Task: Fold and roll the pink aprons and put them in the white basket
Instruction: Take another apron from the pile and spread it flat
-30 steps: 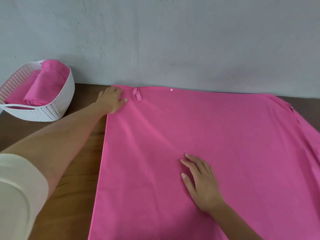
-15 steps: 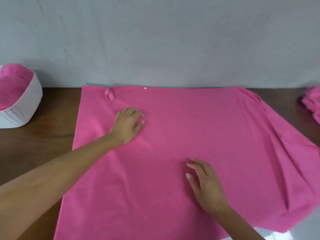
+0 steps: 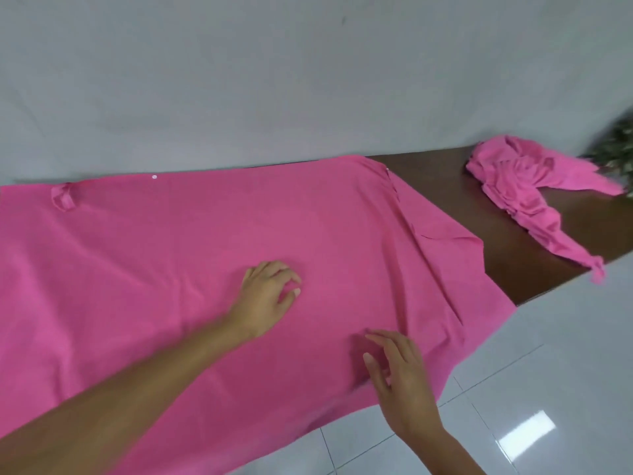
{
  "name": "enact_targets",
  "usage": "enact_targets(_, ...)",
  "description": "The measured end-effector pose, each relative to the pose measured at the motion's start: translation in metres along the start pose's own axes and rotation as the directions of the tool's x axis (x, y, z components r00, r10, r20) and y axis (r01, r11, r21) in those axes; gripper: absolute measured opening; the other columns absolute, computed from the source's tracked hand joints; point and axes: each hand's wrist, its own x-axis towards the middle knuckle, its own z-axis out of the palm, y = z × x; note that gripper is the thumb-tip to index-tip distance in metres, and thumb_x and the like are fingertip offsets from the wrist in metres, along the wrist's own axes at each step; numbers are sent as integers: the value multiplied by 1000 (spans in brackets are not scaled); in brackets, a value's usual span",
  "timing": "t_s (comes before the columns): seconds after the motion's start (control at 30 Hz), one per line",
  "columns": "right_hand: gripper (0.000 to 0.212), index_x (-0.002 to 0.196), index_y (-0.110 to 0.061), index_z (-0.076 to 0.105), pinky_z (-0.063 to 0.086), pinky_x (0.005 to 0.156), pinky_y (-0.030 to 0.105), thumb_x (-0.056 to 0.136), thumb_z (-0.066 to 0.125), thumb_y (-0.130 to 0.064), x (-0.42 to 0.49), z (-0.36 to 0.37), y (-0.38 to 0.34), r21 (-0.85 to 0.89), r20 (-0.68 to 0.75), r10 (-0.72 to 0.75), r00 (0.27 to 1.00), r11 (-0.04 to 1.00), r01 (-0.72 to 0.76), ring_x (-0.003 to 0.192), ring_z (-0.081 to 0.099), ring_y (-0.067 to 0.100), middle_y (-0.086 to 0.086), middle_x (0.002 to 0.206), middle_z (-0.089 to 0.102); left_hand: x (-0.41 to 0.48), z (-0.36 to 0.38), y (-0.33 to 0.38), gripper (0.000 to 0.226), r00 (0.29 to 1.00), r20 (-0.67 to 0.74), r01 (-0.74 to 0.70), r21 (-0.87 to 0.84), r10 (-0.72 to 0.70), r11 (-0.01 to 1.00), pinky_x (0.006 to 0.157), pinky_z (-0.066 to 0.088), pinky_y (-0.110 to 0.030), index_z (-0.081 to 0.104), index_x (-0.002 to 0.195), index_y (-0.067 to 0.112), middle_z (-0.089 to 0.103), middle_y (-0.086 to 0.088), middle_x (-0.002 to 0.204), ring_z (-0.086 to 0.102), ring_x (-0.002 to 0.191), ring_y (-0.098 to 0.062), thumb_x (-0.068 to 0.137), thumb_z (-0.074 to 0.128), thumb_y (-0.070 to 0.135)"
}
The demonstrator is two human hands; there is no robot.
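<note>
- Spread apron [image 3: 171,286]: I see one pink apron laid flat over most of the table [image 3: 496,228]. Its far edge runs along the wall [image 3: 308,80] and its near edge hangs over the table's front. Creases gather towards its right end, where the cloth narrows at a slant.
- Loop [image 3: 61,197]: a small pink fabric loop lies on the apron near its far left edge.
- Snap [image 3: 154,177]: a small white dot sits on the far hem, right of the loop.
- Left hand [image 3: 265,296]: palm down near the middle of the spread apron. The fingers are loosely bent with their tips on the cloth, and I see them gripping nothing.
- Right hand [image 3: 400,375]: palm down on the apron close to the near edge, right of the left hand. The fingers are straight and slightly spread, holding nothing.
- Crumpled apron [image 3: 527,190]: a second pink apron lies bunched on the bare right end of the table, well apart from both hands, with one strap trailing to the table's front edge.
- Plant [image 3: 616,145]: blurred green leaves show at the right border, just beside the crumpled apron.
- Floor [image 3: 565,371]: pale glossy tiles lie below the table's front.
</note>
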Motion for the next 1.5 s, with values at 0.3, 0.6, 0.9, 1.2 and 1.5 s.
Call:
enact_targets(0.3,44,144,-27,50,37,113,35,103,47,-43,-22,-68,117,27,-118,266,957,964,-264,137,38,10,-7,146,46,28,91,131,64,998,61,-35,27,34,999,113,27,-36,50,145,26,44,5,151,38,142,-16,94,34,61)
enact_targets(0.6,42,132,-11,53,44,99,42,98,61,-34,38,-96,174,219,-213,585,783,809,-545,123,46,29,10,132,52,54,138,179,69,950,267,-218,196,162,956,124,13,-41,29,158,38,12,12,168,4,156,-12,96,19,67)
enact_targets(0.9,36,136,-26,58,31,102,42,103,48,-38,113,-116,232,-202,-138,404,904,882,-425,126,41,27,-2,135,60,59,152,180,44,986,100,-153,188,136,970,108,28,-37,56,131,38,48,14,145,43,136,-15,92,46,58)
enact_targets(1.2,43,143,-26,43,29,106,38,102,50,-37,141,-130,258,-335,58,276,959,911,-242,127,42,20,-4,134,60,105,164,188,28,1000,2,3,154,-4,988,77,36,-36,41,78,31,38,12,92,38,88,-18,86,54,54)
enact_targets(1.5,44,143,-24,45,31,104,40,101,50,-36,171,-149,311,-319,68,295,953,912,-260,128,43,21,-8,142,55,104,160,186,24,999,32,9,115,-13,993,80,37,-35,43,83,34,37,15,96,38,92,-14,86,48,57)
